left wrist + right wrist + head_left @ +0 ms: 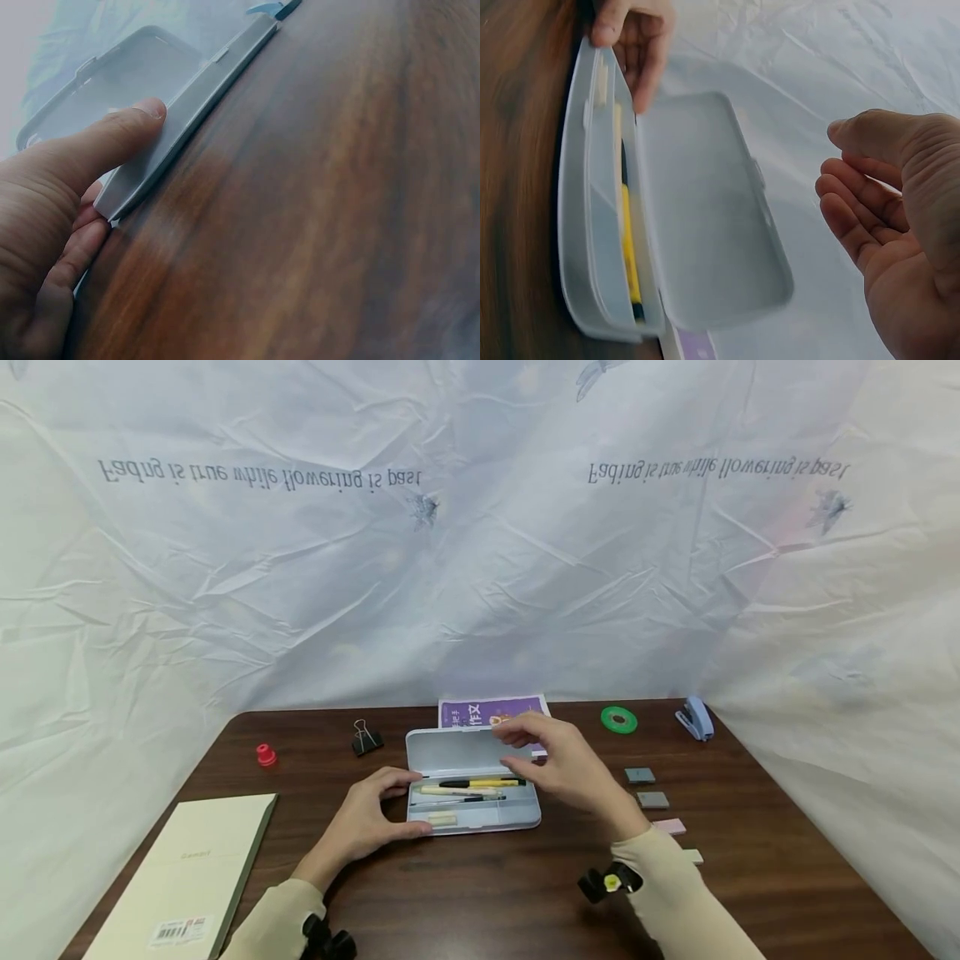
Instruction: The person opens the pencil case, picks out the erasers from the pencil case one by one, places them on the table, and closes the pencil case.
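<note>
L hand [367, 822] fingers grip pencil case [472, 814] end; R hand [558, 768] fingers relaxed, empty, by raised lid.

A dark wooden surface [480, 893] stood under soft, even light; behind it hung a crumpled white sheet [300, 593] printed with mirrored lettering.

I see a makeshift study desk. A stapler [696, 718], notebook [187, 877] and binder clip [367, 739] lie on a wooden table [787, 860]; a wrinkled printed sheet [480, 527] hangs behind.
</note>
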Available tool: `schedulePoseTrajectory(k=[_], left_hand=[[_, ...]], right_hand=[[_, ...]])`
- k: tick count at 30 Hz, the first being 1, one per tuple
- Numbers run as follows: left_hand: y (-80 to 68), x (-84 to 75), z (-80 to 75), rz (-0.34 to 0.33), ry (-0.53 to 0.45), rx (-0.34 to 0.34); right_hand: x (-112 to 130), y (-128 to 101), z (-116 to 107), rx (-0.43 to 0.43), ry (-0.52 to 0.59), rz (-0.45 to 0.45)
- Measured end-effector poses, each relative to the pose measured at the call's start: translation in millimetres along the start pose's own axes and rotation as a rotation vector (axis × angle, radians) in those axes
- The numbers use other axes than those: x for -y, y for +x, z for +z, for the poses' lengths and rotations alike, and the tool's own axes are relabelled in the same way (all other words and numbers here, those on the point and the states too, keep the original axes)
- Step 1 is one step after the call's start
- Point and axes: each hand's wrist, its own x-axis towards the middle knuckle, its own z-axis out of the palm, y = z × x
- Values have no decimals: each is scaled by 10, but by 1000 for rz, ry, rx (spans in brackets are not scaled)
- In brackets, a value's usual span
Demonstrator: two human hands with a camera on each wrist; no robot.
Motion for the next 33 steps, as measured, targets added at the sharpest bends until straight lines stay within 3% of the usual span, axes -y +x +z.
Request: schedulePoseTrajectory(k=[16,26,33], left_hand=[[-10,-11,6,-4,-3,1],[-5,-14,17,7,-19,6],[-8,-23,1,11,-14,9]], right_hand=[[44,295,606,174,152,31],[-3,286,883,265,153,7],[-10,272,954,351,83,51]])
